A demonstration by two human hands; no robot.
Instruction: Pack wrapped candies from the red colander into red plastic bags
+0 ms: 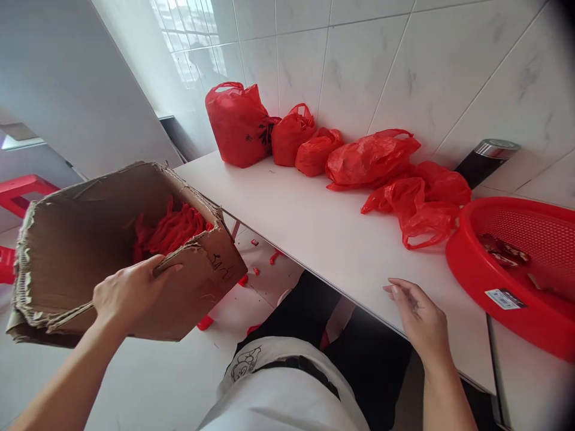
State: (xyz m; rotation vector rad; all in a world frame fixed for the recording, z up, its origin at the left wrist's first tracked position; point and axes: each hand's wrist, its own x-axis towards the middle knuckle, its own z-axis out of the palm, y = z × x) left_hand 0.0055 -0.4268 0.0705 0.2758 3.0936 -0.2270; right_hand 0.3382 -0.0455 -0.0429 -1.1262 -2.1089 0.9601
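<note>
A red plastic stool [22, 191] stands on the floor off the left end of a white table [287, 203] as a person's left hand [130, 293] grasps a torn cardboard box [58, 263] by its wall, fingers hooked over the ragged edge. The box is held up in the air just beside the table, tilted so that its open mouth faces the person. A heap of red strands [173, 230] lies inside against the far corner, though whether they are cord or ribbon is too hard to tell, and handwritten marks [220, 266] show on the outer wall. Small red pieces [254, 242] lie scattered on the floor below the table's edge. Along the table's back edge, a row of red plastic bags [238, 126] sits against a marbled tile wall [359, 66], the leftmost plump and printed in black, those to the right slumped and flatter. The right hand [420, 317] is open and holds nothing, its fingers loosely curved at the table's near edge; any contact with the top cannot be told. At the table's right end stand a black steel-capped flask [487, 161] and a round red basket [467, 239] holding dark wrapped packets [503, 250].
</note>
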